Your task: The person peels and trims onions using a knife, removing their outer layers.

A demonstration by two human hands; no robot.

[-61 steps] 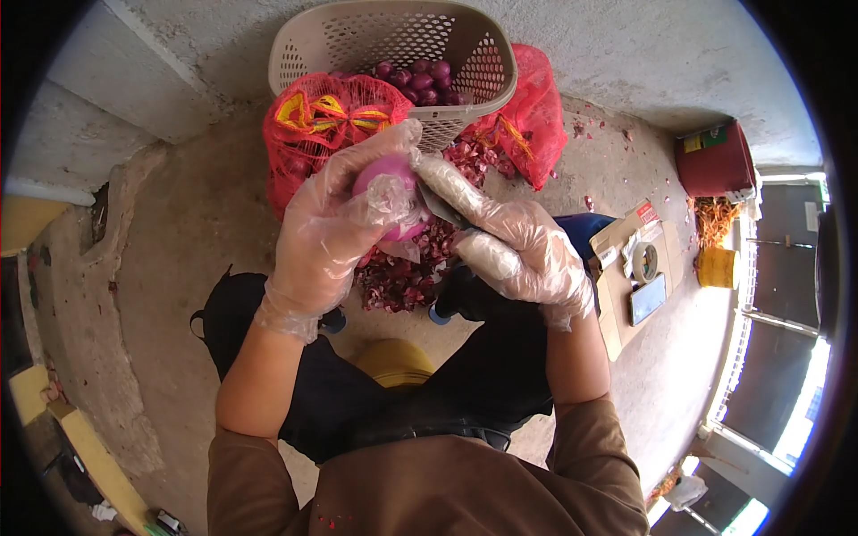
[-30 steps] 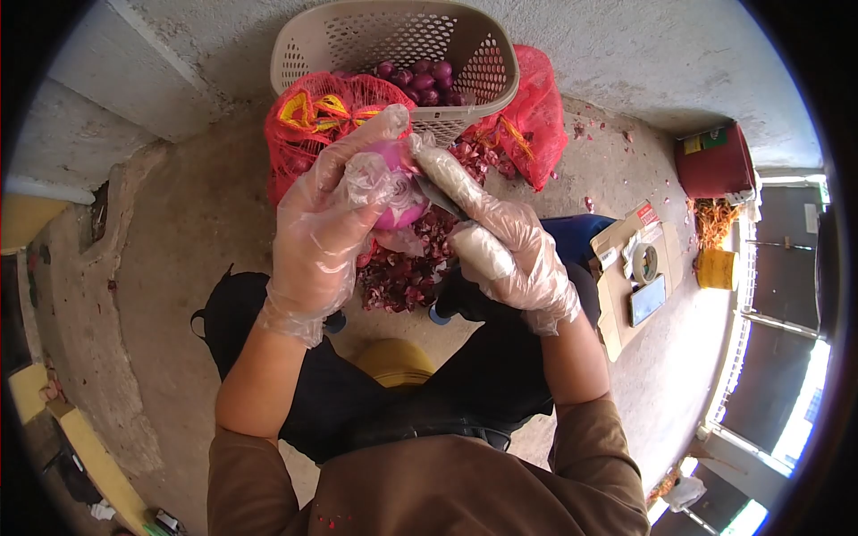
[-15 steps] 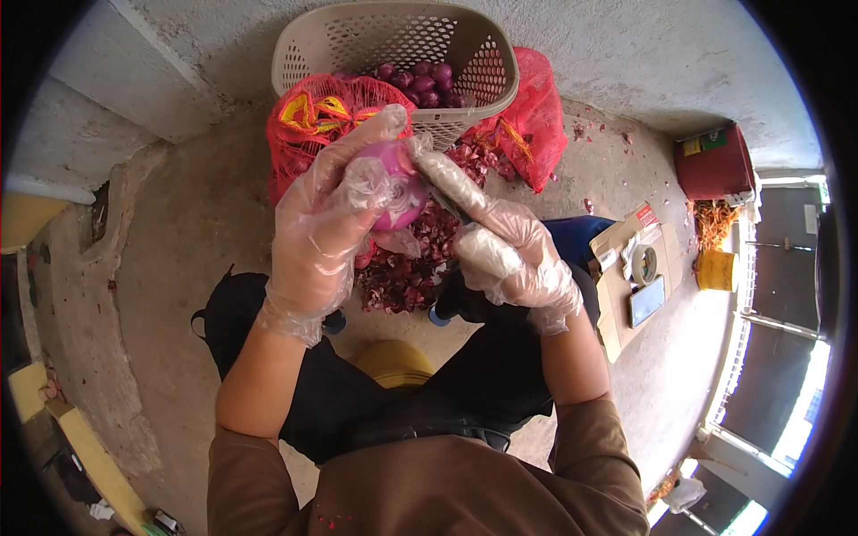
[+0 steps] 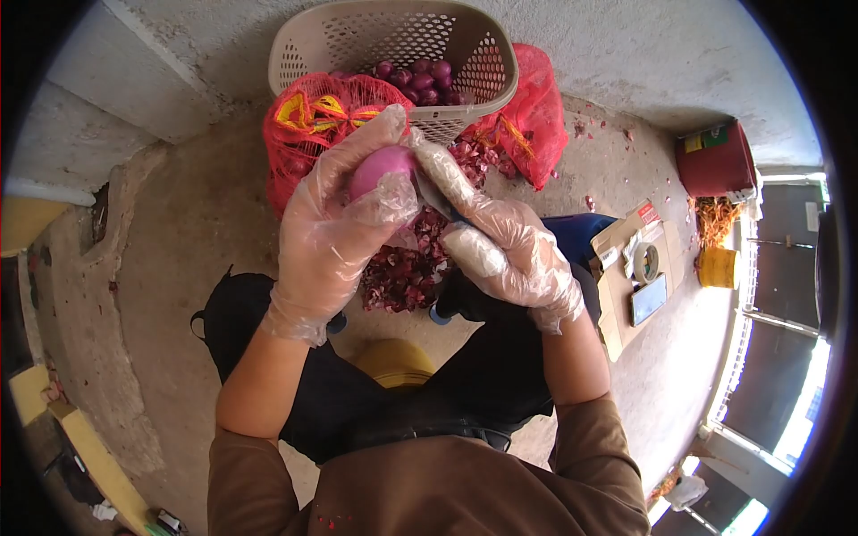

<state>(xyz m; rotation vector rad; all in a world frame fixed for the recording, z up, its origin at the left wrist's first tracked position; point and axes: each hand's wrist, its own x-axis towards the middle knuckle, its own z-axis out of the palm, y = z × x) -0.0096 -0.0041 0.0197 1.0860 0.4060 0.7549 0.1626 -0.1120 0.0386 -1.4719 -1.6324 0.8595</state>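
Note:
A purple onion rests in my left hand, gloved in clear plastic, its fingers wrapped round it. My right hand, also in a clear glove, grips a small knife whose blade lies against the onion's right side; its handle is mostly hidden by the fingers. Below the hands is a heap of dark red onion skins on the floor. Beyond them stands a beige perforated basket with several purple onions inside.
Red mesh bags flank the basket. To the right lie a cardboard piece, a tape roll and a phone. A red bucket and yellow container stand farther right.
The onion has turned in my left hand, showing a smooth side instead of its ridged end. My left fingers have shifted over it, and the knife has moved slightly left.

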